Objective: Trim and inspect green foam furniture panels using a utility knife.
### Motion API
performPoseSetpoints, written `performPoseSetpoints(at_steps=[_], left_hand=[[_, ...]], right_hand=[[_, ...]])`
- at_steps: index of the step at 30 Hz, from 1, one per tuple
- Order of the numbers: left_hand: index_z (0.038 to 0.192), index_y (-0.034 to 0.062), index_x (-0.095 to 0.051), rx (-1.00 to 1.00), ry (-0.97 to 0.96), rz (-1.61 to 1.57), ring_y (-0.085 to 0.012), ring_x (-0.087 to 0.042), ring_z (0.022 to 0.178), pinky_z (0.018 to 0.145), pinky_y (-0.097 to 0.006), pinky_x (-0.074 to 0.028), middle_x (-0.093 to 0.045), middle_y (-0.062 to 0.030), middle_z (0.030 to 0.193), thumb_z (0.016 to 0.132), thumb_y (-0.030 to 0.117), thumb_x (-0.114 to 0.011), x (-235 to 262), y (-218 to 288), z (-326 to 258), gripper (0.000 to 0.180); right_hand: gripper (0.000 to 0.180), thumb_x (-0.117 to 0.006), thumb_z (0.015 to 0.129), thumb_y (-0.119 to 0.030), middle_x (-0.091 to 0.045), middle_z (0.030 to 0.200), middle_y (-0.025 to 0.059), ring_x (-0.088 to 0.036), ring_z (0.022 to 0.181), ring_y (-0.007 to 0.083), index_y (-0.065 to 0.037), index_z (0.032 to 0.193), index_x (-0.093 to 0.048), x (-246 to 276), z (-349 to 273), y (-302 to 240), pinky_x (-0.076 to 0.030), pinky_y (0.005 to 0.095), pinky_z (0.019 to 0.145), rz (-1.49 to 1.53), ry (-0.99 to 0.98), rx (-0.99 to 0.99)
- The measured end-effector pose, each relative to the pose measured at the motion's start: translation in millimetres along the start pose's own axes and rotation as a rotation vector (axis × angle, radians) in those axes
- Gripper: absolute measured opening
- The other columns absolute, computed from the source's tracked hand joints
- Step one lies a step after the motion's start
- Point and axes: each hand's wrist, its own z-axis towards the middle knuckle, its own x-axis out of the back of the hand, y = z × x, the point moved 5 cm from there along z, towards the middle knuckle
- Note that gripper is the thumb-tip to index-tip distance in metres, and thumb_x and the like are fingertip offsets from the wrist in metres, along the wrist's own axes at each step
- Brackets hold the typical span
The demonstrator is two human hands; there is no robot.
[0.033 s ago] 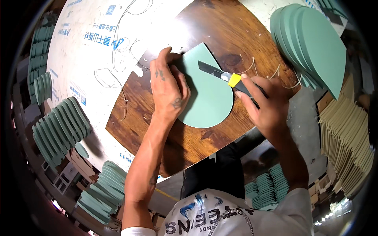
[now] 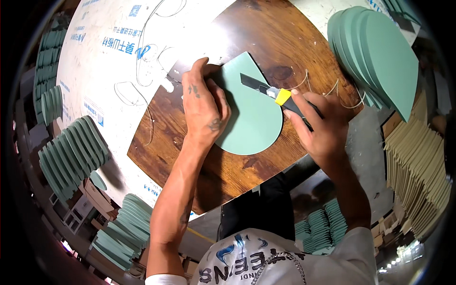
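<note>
A flat pale-green panel [image 2: 251,118], rounded at the near end and narrowing to a corner at the far end, lies on the brown wood-grain board [image 2: 190,171]. My left hand [image 2: 204,104] grips it along its left edge, with curled fingers; the fingertips are partly hidden. In my right hand [image 2: 325,126] is a utility knife [image 2: 283,97] with a dark blade, a yellow collar and a black handle. Its blade extends over the upper part of the panel, pointing up and left. I cannot tell whether the blade touches the surface.
Stacked green panels [image 2: 389,61] stand at the far right, above a pile of tan sheets [image 2: 413,175]. More green stacks [image 2: 73,154] line the left side. Thin strips [image 2: 337,90] curl beside my right hand, and loose strands [image 2: 137,95] lie on the white printed tabletop [image 2: 95,61].
</note>
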Motion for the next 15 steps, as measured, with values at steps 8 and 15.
performPoseSetpoints(at_steps=[8,15], left_hand=[[0.138,-0.0032,-0.038,-0.078,0.069,-0.013,-0.0257,-0.060,0.088,0.083,-0.038,-0.050,-0.062,-0.0184,0.109,0.085,-0.012,-0.058,1.5,-0.7,-1.0,0.057],[0.134,-0.0055,-0.042,-0.125,0.073,0.029,-0.0328,-0.060,0.094,0.084,-0.042,-0.050,-0.062,-0.0200,0.105,0.088,-0.008,-0.063,0.5,7.7,2.9,0.051]], right_hand=[[0.039,-0.083,0.081,-0.019,-0.067,0.102,0.0038,-0.059,0.088,0.0236,-0.009,0.116,-0.072,-20.4,38.6,-0.6,-0.053,0.0336,0.073,0.009,-0.003,-0.044],[0.034,-0.081,0.084,-0.025,-0.066,0.092,0.0032,-0.059,0.084,0.0193,-0.009,0.112,-0.075,-25.8,62.7,7.9,-0.053,0.0316,0.067,0.039,0.064,0.039]])
